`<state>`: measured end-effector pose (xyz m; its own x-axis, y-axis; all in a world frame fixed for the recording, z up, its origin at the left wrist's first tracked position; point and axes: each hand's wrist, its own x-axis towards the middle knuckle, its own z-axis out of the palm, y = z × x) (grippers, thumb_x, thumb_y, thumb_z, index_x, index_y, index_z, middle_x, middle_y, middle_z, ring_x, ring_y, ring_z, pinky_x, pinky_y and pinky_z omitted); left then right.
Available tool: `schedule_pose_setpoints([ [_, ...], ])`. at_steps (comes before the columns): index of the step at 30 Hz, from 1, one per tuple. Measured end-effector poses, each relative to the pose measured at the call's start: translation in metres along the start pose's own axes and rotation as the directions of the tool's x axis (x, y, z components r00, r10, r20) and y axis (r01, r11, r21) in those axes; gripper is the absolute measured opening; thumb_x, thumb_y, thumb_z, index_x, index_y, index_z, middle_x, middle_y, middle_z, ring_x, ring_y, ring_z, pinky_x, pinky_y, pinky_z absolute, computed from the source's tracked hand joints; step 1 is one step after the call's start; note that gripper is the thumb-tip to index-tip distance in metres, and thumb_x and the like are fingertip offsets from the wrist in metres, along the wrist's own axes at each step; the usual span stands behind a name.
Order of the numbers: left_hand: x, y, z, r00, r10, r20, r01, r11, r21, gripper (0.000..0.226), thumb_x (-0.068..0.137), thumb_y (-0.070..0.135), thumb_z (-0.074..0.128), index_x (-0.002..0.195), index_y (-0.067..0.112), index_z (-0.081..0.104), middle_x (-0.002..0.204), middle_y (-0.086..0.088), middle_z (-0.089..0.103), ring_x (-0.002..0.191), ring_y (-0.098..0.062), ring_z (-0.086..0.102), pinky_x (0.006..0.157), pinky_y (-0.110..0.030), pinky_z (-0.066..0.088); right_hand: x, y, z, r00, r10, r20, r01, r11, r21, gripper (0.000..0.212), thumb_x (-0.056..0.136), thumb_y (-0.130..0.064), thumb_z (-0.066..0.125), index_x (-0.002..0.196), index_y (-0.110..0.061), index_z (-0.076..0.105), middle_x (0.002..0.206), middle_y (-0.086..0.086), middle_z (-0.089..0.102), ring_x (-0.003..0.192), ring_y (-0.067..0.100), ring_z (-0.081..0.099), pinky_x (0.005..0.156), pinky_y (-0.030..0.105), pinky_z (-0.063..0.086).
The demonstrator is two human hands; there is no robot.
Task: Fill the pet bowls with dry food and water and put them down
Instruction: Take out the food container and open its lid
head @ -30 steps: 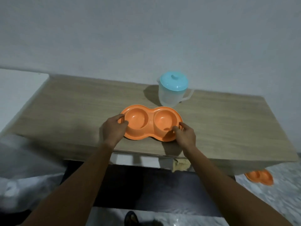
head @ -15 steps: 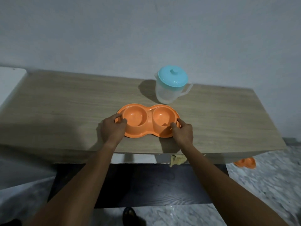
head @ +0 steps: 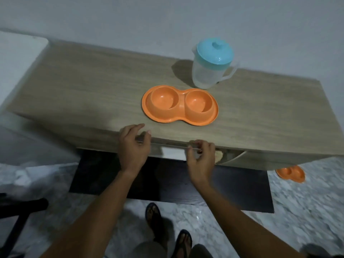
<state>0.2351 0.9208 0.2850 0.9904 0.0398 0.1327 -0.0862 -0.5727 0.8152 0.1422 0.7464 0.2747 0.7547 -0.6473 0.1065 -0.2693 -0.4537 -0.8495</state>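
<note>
Nothing is filled yet: on the wooden table [head: 93, 94] your double pet bowl [head: 179, 105] sits with both cups empty, the lidded jug [head: 212, 66] just beyond it at one o'clock. Your left hand [head: 133, 148] and right hand [head: 202, 158], fingers loosely spread and gripping nothing, hover at the table's near edge around six o'clock. Food, water and setting down all remain, I judge; a second orange bowl [head: 290, 173] lies on the floor at four o'clock.

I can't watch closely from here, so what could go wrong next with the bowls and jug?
1. The orange double bowl sits near the table's front edge, close to the left hand and right hand; a bump could knock it off.
2. Both of its wells look empty, and the lidded jug stands right behind it, so a careless reach could tip the jug.
</note>
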Motion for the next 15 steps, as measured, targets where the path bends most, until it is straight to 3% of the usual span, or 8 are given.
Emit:
schedule_pose_setpoints([
  [2, -0.031, -0.018, 0.002, 1.000, 0.014, -0.018, -0.013, 0.996, 0.083, 0.028, 0.089, 0.037, 0.066, 0.109, 0.019, 0.073, 0.110, 0.001, 0.062, 0.105, -0.019, 0.061, 0.087, -0.037, 0.053, -0.027, 0.026, 0.009, 0.995, -0.001, 0.103, 0.003, 1.000, -0.021, 0.016, 0.086, -0.016, 0.069, 0.097, -0.024, 0.061, 0.103, -0.005, 0.050, 0.092, 0.019, 0.057, 0.080, 0.025, 0.046],
  [5, -0.059, -0.051, 0.013, 0.997, 0.012, 0.082, -0.027, 0.983, 0.181, 0.034, 0.087, 0.040, 0.069, 0.114, 0.020, 0.071, 0.114, 0.001, 0.064, 0.110, -0.019, 0.060, 0.094, -0.033, 0.049, -0.040, 0.061, 0.030, 0.969, 0.060, 0.239, -0.054, 0.998, -0.033, 0.025, 0.084, -0.021, 0.072, 0.108, -0.024, 0.066, 0.108, -0.007, 0.057, 0.101, 0.022, 0.062, 0.088, 0.040, 0.053],
  [7, -0.061, -0.073, 0.023, 0.984, -0.033, 0.173, -0.002, 0.981, 0.195, 0.044, 0.085, 0.042, 0.070, 0.124, 0.021, 0.067, 0.124, 0.001, 0.063, 0.118, -0.018, 0.057, 0.101, -0.033, 0.047, -0.033, 0.076, 0.046, 0.948, 0.109, 0.298, -0.096, 0.994, -0.056, 0.032, 0.085, -0.023, 0.075, 0.116, -0.023, 0.066, 0.116, -0.003, 0.061, 0.107, 0.023, 0.063, 0.091, 0.042, 0.054],
  [12, -0.029, -0.121, 0.061, 0.948, -0.165, 0.273, 0.146, 0.985, 0.088, 0.086, 0.075, 0.037, 0.083, 0.147, 0.010, 0.044, 0.150, -0.008, 0.046, 0.139, -0.023, 0.041, 0.115, -0.032, 0.034, -0.003, 0.114, 0.095, 0.942, 0.160, 0.296, -0.143, 0.987, -0.079, 0.049, 0.086, -0.027, 0.077, 0.131, -0.016, 0.063, 0.131, 0.005, 0.063, 0.110, 0.023, 0.063, 0.093, 0.038, 0.053],
  [15, 0.001, -0.141, 0.085, 0.946, -0.185, 0.265, 0.171, 0.982, 0.076, 0.085, 0.064, 0.038, 0.090, 0.134, 0.008, 0.052, 0.131, -0.004, 0.056, 0.127, -0.024, 0.051, 0.106, -0.033, 0.043, 0.013, 0.129, 0.121, 0.958, 0.161, 0.236, -0.160, 0.987, -0.021, 0.057, 0.085, -0.023, 0.077, 0.138, -0.016, 0.058, 0.133, 0.007, 0.063, 0.116, 0.027, 0.062, 0.099, 0.040, 0.051],
])
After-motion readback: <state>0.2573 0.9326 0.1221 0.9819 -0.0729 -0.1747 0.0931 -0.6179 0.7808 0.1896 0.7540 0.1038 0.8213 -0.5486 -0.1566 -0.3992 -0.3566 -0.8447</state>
